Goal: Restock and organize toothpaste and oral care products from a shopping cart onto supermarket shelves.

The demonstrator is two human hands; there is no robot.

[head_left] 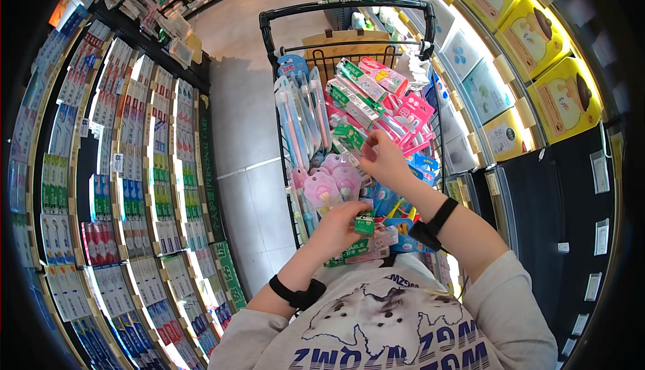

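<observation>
A black wire shopping cart [347, 3] stands before me, filled with packaged oral-care goods. My left hand [338, 224] is low over the near part of the load, its fingers around a small green toothpaste box [364, 225]. My right hand [379, 158] is above the middle of the load, fingers curled, beside another green carton [348, 136]; whether it grips anything is unclear. Pink round-topped packs [322, 188] lie left of my hands. Toothbrush packs [297, 118] stand along the cart's left side. Darlie toothpaste boxes [352, 103] and a pink Colgate box [384, 75] lie farther off.
Shelves of toothpaste boxes [133, 158] run along the left. On the right, lit shelves hold yellow boxes [567, 99] and pale packs [486, 87]. Grey tiled floor [242, 118] shows left of the cart. Hanging packs [176, 32] stick out at the far left.
</observation>
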